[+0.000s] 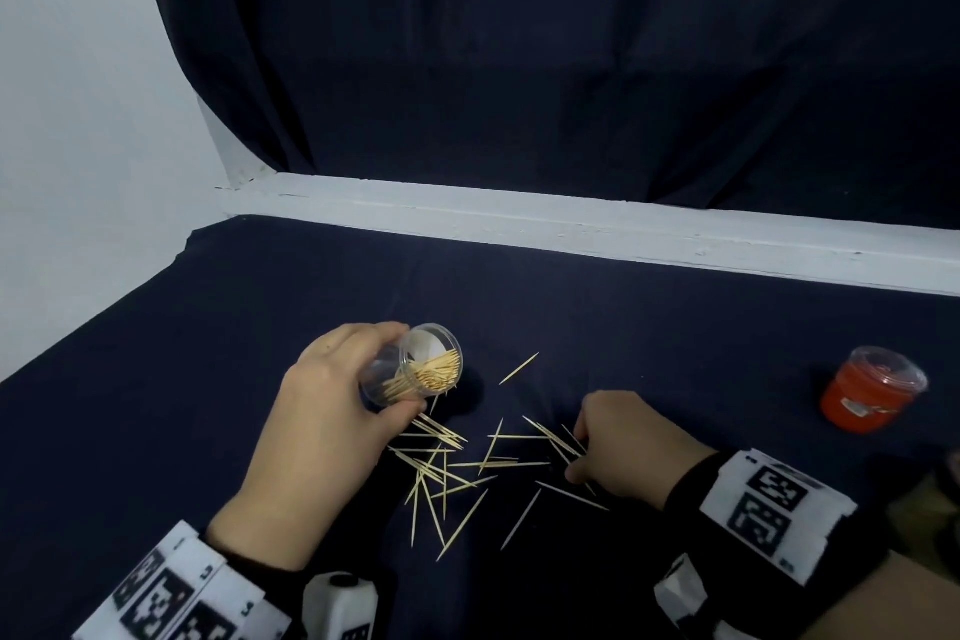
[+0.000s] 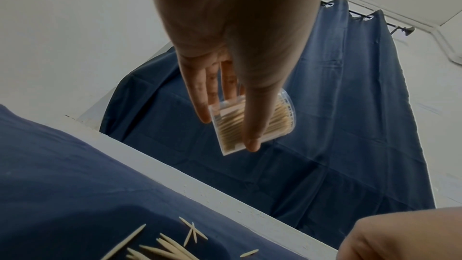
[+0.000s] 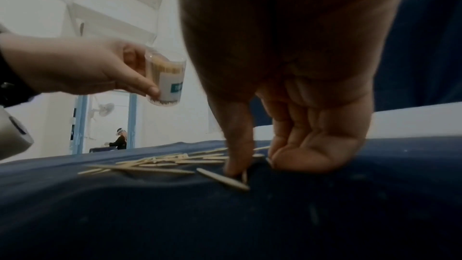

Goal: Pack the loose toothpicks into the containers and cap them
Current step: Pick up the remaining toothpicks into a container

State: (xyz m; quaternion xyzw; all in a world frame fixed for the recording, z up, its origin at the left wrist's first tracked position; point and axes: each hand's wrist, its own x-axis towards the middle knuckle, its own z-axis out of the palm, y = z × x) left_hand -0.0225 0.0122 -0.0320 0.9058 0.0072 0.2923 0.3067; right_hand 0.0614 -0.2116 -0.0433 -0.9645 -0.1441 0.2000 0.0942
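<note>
The left hand (image 1: 322, 426) is lifted above the dark cloth (image 1: 208, 379) on the table, at about 9 o'clock from the middle of the work area. Its fingers and thumb are curled around a clear jar (image 1: 415, 364), which is tilted with its open mouth toward 2 o'clock. The jar has no cap on it and is partly filled with toothpicks; their tips reach the rim. In the left wrist view the thumb (image 2: 252, 126) lies across the jar's side (image 2: 282, 124) and the other fingers (image 2: 197, 94) are behind it. In the right wrist view the jar (image 3: 166, 78) shows a white label with a blue patch.

Below the jar, from 6 o'clock to the centre, many loose toothpicks (image 1: 447, 468) lie scattered and crossed on the cloth. One single toothpick (image 1: 518, 368) lies apart at 12 o'clock of the pile.

The right hand (image 1: 628, 442) is down on the cloth at 3 o'clock of the pile, with curled fingers among a few toothpicks (image 1: 558, 439). In the right wrist view its thumb tip (image 3: 236, 165) presses on the cloth beside one toothpick (image 3: 222, 178), and the fingers (image 3: 307, 151) are bent close to the thumb. I cannot tell if a toothpick is really pinched.

Far at 3 o'clock a red jar (image 1: 872, 390) with a clear cap stands alone, well apart from both hands.
</note>
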